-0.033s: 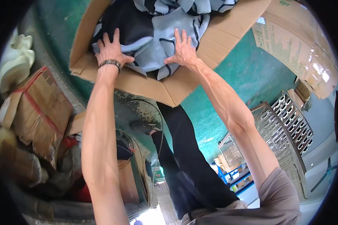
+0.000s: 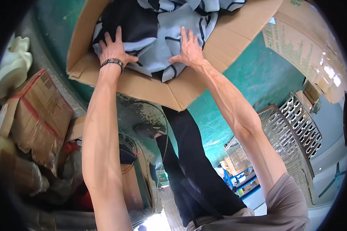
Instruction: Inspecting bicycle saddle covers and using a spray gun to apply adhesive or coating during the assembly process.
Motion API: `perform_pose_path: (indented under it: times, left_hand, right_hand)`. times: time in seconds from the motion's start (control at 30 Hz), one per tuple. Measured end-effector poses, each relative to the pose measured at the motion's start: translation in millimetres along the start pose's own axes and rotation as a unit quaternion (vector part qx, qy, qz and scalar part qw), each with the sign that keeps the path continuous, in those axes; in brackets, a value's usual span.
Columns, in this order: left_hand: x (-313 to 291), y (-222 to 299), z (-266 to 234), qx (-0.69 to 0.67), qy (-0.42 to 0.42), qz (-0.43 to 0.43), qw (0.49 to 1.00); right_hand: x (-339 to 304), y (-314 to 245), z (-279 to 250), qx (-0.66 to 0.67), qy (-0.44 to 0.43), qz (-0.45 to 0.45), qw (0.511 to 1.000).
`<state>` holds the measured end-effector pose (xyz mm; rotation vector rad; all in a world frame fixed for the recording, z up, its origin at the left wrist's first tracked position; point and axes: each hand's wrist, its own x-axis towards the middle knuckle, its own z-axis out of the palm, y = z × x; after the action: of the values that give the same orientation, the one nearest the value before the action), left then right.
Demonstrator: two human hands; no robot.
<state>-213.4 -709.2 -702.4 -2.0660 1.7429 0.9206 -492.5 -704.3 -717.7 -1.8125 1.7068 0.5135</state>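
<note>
Both my hands lie on light grey and black cloth (image 2: 138, 27) bunched inside an open cardboard box (image 2: 229, 42). My left hand (image 2: 112, 50), with a dark bracelet at the wrist, presses on the black and grey part, its fingers spread. On the pale grey part rests my right hand (image 2: 189, 48), its fingers stretched forward and its thumb out to the side. Neither hand grips the cloth. Loose edges of fabric hang over the near flap between my wrists. More folded cloth lies farther back, and the bottom of the box is hidden.
A worn carton (image 2: 42, 115) with red edging stands at the left, below white moulded shapes (image 2: 17, 65). Another carton (image 2: 304, 50) with plastic sheeting is at the far right. A metal rack (image 2: 277, 131) stands at the lower right. A thin cable (image 2: 166, 134) loops near my legs.
The view has shifted very slightly. Both hands stay pressed on the cloth, with no clear movement over it.
</note>
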Motion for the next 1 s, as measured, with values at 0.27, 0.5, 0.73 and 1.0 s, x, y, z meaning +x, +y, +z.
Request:
perform_pose_path:
  times: [0.27, 0.5, 0.73, 1.0]
  left_hand:
    - [-7.8, 56.4, 71.6, -0.228, -0.101, -0.002, 0.968]
    - [-127.5, 62.8, 10.2, -0.334, 0.007, 0.017, 0.942]
    - [-232.2, 82.5, -96.8, -0.370, 0.057, 0.042, 0.926]
    - [-395.8, 90.6, -249.1, -0.410, 0.157, 0.069, 0.896]
  right_hand:
    - [-10.1, -21.8, 37.5, 0.319, 0.035, 0.152, 0.935]
    - [-124.9, -49.5, -21.5, 0.641, -0.111, 0.170, 0.741]
    - [-219.5, -65.9, -120.9, 0.640, -0.139, 0.150, 0.740]
    - [-370.8, -123.4, -253.9, 0.675, -0.051, 0.053, 0.734]
